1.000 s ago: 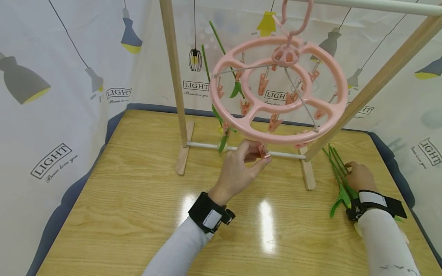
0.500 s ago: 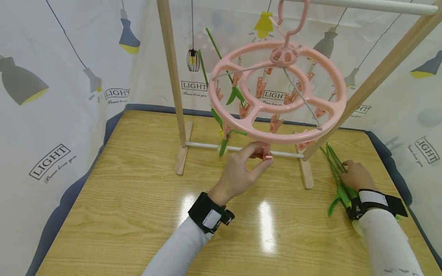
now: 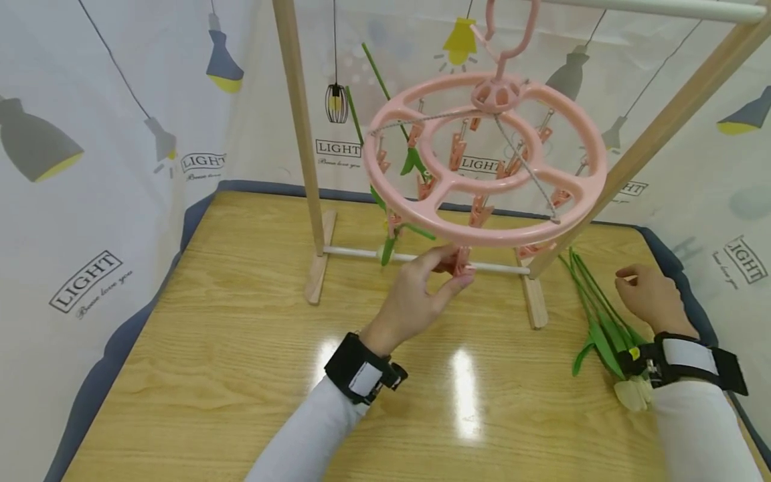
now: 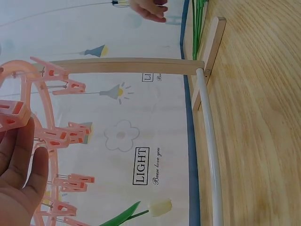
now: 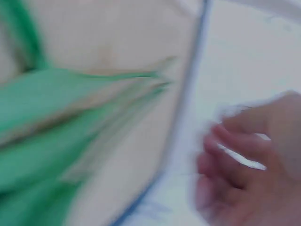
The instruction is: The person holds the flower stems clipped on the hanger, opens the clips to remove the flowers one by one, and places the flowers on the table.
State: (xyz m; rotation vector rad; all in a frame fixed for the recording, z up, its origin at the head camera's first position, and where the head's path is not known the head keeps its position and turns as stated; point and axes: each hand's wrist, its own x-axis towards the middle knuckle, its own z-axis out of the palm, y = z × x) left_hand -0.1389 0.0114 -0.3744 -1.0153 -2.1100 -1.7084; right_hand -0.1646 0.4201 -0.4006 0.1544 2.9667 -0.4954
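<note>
My left hand [image 3: 415, 294] pinches a pink clothespin [image 3: 462, 262] that hangs from the front of a round pink drying hanger [image 3: 512, 236]. In the left wrist view that clothespin [image 4: 14, 113] sits at the fingertips, with nothing clipped in it. Over on the right, my right hand [image 3: 653, 301] is raised beside a bunch of artificial tulips [image 3: 608, 335], its fingers loosely curled around nothing. One pale tulip head [image 3: 632, 393] shows by the wristband. The right wrist view is blurred; there the green leaves [image 5: 47, 122] lie apart from the hand.
A wooden stand with a slanted right post [image 3: 662, 144] and a white lower bar [image 3: 496, 269] surrounds the hanger. Tulips hang upside down at its left, a green stem [image 3: 376, 70] rising past the ring. Several other clothespins [image 3: 458, 150] dangle from it. A printed curtain [image 3: 253, 134] stands behind the table.
My right hand has let go of the tulip stems and moved up and right, uncovering the pale flower head. The left hand keeps pinching the clothespin; the hanger sways slightly.
</note>
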